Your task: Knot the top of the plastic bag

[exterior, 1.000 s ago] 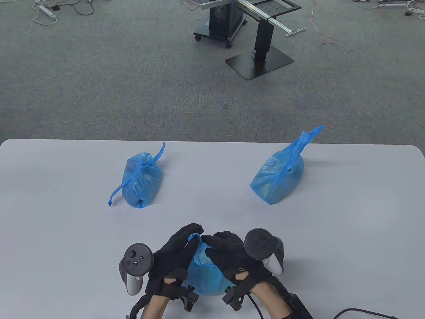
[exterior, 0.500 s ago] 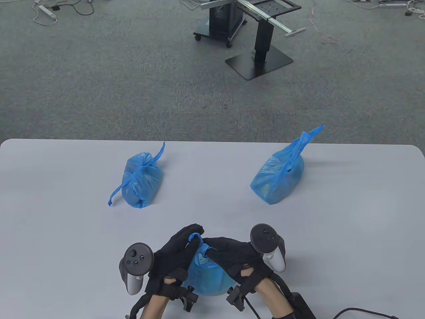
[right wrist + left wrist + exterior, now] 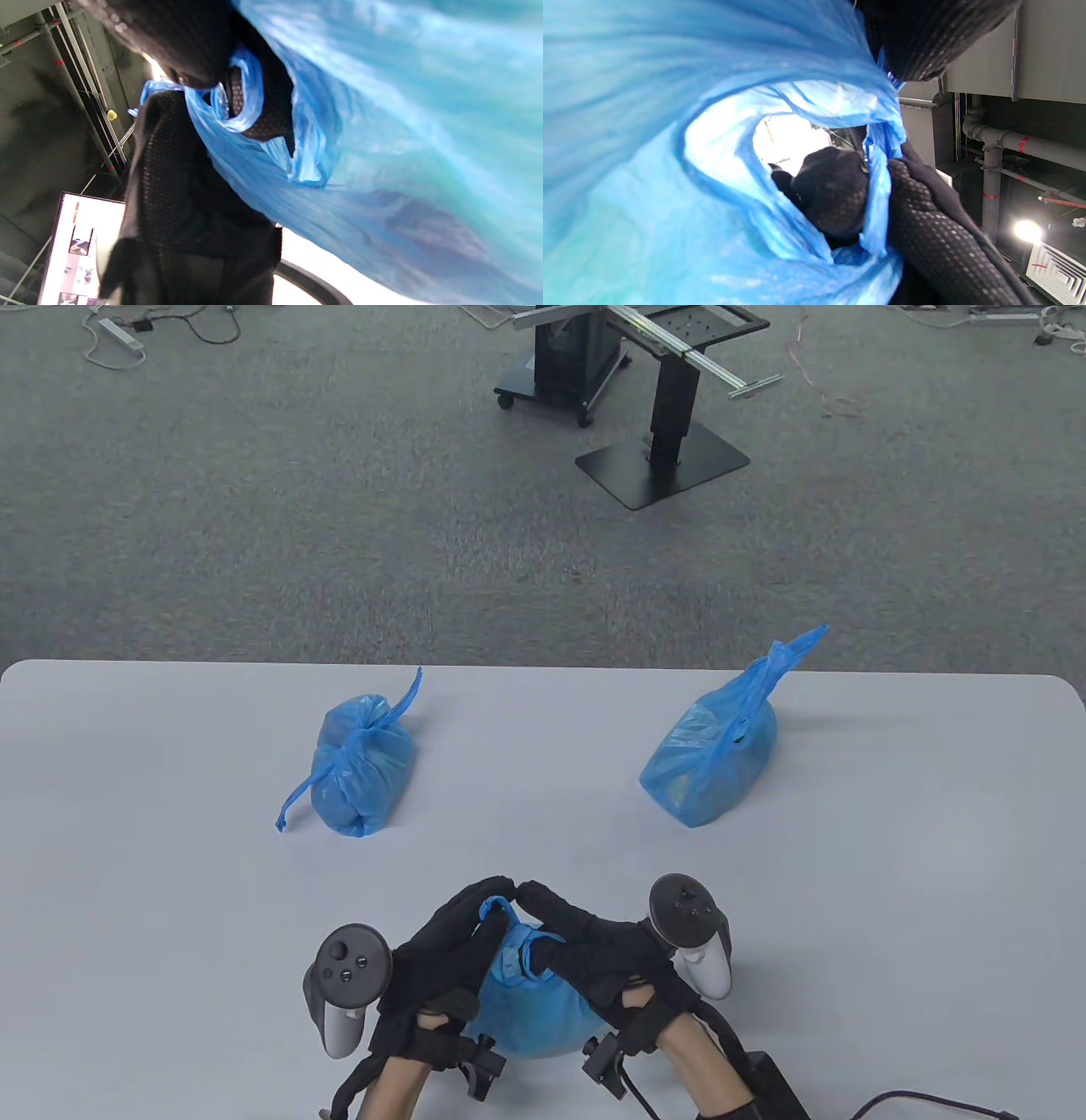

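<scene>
Now mid-knot: left hand (image 3: 454, 937) and right hand (image 3: 585, 946) both pinching twisted bag top (image 3: 499, 909) above bag (image 3: 530, 1014). Best: keep tension, thread tail through loop cleanly.

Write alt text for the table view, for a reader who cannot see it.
Two black-gloved hands, left hand and right hand, work the twisted top of a blue plastic bag at the near edge of a white table. Two more blue bags lie farther back: a knotted bag on the left and a larger bag on the right.
</scene>
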